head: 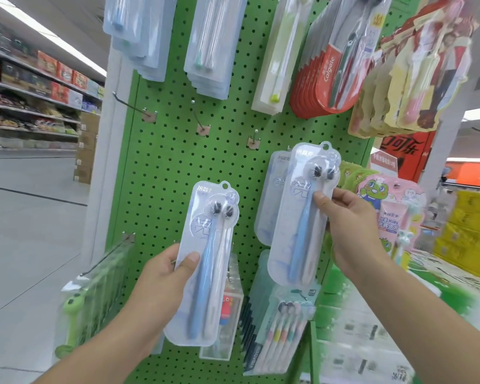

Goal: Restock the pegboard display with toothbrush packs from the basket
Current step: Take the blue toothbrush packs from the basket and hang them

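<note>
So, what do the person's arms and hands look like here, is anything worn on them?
Both forearms are bare as far as the frame shows: no sleeves, gloves, watch or bracelet. The left hand and right hand show no rings on the visible fingers, and the nails are short and unpainted.

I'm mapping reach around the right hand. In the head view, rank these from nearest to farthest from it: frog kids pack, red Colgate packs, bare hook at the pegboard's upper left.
1. frog kids pack, just right.
2. red Colgate packs, above.
3. bare hook, far left of the right hand.
</note>
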